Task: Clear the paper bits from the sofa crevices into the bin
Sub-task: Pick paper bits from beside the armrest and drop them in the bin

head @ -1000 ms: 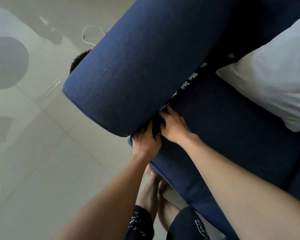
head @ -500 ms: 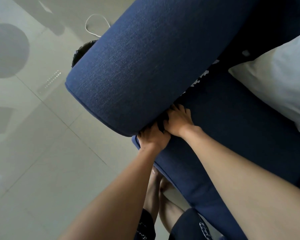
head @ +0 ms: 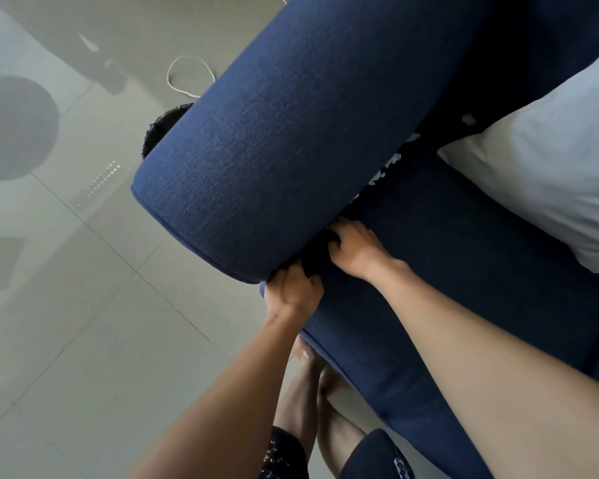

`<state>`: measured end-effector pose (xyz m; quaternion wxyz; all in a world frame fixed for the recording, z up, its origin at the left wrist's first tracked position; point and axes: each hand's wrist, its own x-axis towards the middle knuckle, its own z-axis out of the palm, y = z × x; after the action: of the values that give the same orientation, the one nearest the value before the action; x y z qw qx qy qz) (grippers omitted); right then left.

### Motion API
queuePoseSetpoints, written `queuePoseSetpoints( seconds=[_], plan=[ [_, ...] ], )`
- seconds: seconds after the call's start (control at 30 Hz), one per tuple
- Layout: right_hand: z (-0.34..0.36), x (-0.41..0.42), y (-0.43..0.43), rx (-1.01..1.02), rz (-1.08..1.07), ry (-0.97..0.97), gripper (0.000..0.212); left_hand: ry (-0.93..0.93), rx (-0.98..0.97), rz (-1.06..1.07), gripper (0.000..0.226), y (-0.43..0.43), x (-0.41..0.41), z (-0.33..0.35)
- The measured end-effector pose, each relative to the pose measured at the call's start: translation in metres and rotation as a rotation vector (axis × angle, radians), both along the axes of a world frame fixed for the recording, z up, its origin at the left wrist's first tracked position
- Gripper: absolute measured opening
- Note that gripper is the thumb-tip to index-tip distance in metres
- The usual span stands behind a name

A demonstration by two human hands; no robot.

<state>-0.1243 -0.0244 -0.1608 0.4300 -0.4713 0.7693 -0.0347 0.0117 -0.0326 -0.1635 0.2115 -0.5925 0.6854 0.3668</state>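
Note:
White paper bits [head: 384,171] lie along the crevice between the dark blue sofa armrest [head: 291,133] and the seat cushion [head: 457,271]. One more bit [head: 468,118] sits further back. My left hand [head: 293,292] is at the front end of the crevice, its fingers tucked under the armrest and hidden. My right hand [head: 355,248] rests just behind it on the seat, fingers curled down into the dark gap. I cannot tell whether either hand holds paper. A black bin [head: 163,127] shows partly behind the armrest on the floor.
A white pillow [head: 550,174] lies on the seat at the right. A white cable loop [head: 187,76] lies on the tiled floor beyond the bin. My bare legs [head: 312,402] stand close against the sofa's front edge.
My right hand's fingers, spread flat on the seat a second ago, have curled into the crevice. My left hand has stayed at the crevice's front end.

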Motion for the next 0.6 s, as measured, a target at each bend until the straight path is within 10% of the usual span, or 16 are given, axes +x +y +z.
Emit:
queuePoseSetpoints(
  seconds=[0.6],
  plan=[
    [0.11,-0.022,0.044,-0.327,-0.614,-0.029,0.022,0.273,-0.234,0.199,0.013,0.011,-0.03,0.116]
  ],
)
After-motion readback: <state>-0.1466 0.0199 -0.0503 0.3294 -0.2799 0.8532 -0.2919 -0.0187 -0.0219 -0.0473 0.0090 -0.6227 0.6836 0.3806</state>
